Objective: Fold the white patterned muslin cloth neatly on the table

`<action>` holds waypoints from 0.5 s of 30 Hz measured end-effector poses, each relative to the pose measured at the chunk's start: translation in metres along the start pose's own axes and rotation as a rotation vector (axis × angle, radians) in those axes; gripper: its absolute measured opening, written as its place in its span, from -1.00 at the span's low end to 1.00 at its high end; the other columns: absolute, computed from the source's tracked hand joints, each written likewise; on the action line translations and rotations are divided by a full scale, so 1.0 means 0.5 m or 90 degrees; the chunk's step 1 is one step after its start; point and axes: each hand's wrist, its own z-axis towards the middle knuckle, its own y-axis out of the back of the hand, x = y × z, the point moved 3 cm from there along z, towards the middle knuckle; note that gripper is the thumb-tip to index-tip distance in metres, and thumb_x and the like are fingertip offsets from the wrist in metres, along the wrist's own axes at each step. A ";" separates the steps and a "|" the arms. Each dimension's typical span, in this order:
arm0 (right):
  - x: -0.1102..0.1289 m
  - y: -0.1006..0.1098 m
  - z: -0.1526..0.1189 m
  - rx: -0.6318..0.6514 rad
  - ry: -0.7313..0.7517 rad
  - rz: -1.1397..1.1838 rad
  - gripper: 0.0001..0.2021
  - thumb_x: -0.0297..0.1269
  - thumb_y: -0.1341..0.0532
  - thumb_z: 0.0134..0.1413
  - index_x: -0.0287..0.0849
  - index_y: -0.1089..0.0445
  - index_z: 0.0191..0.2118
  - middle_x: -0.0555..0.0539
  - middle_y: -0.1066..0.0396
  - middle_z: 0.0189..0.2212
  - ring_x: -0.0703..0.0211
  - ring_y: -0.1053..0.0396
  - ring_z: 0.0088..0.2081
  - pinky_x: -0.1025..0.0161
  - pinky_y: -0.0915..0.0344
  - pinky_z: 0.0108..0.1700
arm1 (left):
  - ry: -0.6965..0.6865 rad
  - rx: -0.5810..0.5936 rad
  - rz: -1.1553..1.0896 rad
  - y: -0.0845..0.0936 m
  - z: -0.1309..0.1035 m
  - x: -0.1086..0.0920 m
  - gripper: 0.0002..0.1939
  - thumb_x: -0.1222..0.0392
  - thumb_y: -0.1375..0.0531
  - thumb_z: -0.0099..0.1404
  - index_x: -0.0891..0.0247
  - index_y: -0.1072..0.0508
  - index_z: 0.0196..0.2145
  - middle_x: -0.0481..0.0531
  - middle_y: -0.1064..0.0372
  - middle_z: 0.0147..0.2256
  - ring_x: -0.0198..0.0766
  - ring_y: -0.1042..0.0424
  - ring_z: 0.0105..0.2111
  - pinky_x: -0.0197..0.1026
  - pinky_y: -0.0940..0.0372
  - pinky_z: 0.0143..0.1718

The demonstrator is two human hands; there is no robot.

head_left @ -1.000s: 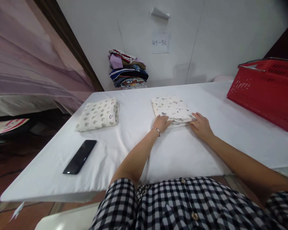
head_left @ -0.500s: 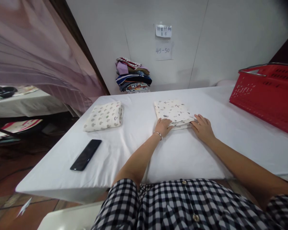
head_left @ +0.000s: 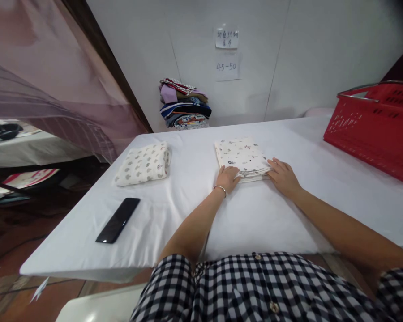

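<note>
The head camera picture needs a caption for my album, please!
Two hands touch a folded patterned cloth on a white table, beside a red basket.

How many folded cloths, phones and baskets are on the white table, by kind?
Folded cloths: 2 (left cloth, middle cloth)
Phone: 1
Red basket: 1, partly out of frame
Total: 4

One desk [head_left: 265, 223] carries two folded cloths, a grey-patterned cloth [head_left: 143, 164] and a small-print cloth [head_left: 240, 154], plus one phone [head_left: 118, 220] and one basket [head_left: 376, 129]. Beyond it stands one stack of fabrics [head_left: 184, 107], too jumbled to count by layer. The wall [head_left: 255, 18] bears two notes, an upper note [head_left: 227, 38] and a lower note [head_left: 227, 67]. The person wears one bracelet [head_left: 220, 188]
</note>
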 end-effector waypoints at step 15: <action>-0.030 -0.006 -0.031 0.051 0.028 0.138 -0.70 -0.20 0.02 0.20 -0.06 -0.46 -0.28 -0.10 -0.33 0.08 -0.05 -0.19 0.15 -0.16 -0.18 0.13 | -0.050 -0.003 0.034 0.003 -0.019 -0.003 -0.59 0.01 -0.06 0.34 0.12 -0.26 0.11 0.03 -0.23 0.14 -0.15 -0.10 0.20 0.09 0.15 0.27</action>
